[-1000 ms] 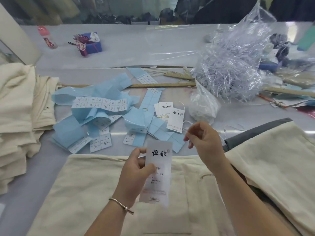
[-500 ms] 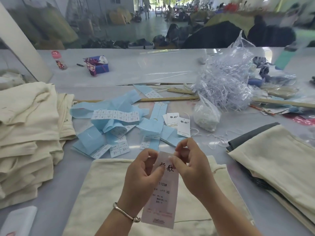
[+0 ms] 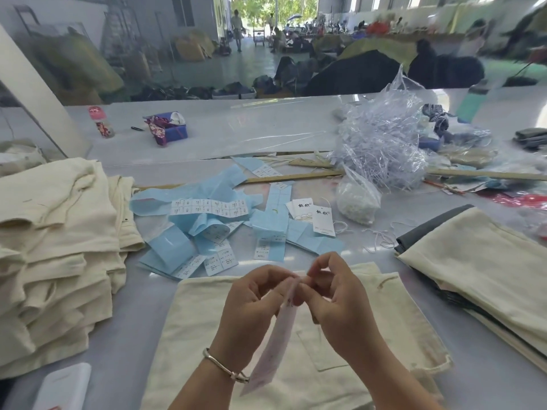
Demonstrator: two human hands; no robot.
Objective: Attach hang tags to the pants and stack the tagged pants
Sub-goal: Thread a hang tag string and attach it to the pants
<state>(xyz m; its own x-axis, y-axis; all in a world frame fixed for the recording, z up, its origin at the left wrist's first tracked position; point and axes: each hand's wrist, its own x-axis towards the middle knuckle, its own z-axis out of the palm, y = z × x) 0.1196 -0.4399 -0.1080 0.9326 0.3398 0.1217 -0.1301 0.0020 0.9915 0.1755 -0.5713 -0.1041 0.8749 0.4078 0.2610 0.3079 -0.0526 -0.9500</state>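
A long, pale pinkish-white paper hang tag point(image 3: 273, 347) hangs edge-on above a flat cream cotton pair of pants point(image 3: 201, 335) with a stitched patch pocket, spread on the smooth grey table point(image 3: 133, 344). The left hand point(image 3: 251, 303), a silver bangle point(image 3: 225, 367) on its wrist, pinches the tag's top edge between thumb and curled fingers; the right hand point(image 3: 337, 300) pinches the same top end from the other side, fingers tightly curled. The tag's print is too blurred to read. To the left stands a soft, rumpled stack of folded cream pants point(image 3: 56, 253); to the right lies a flatter pile of cream and dark grey folded fabric point(image 3: 485, 261). Beyond the hands lie curled light-blue paper strips with white size stickers point(image 3: 207, 211), two white card tags with black characters point(image 3: 313, 216) and thin white strings. Farther back sits a crinkled clear plastic bag of thin plastic fasteners point(image 3: 381, 140).
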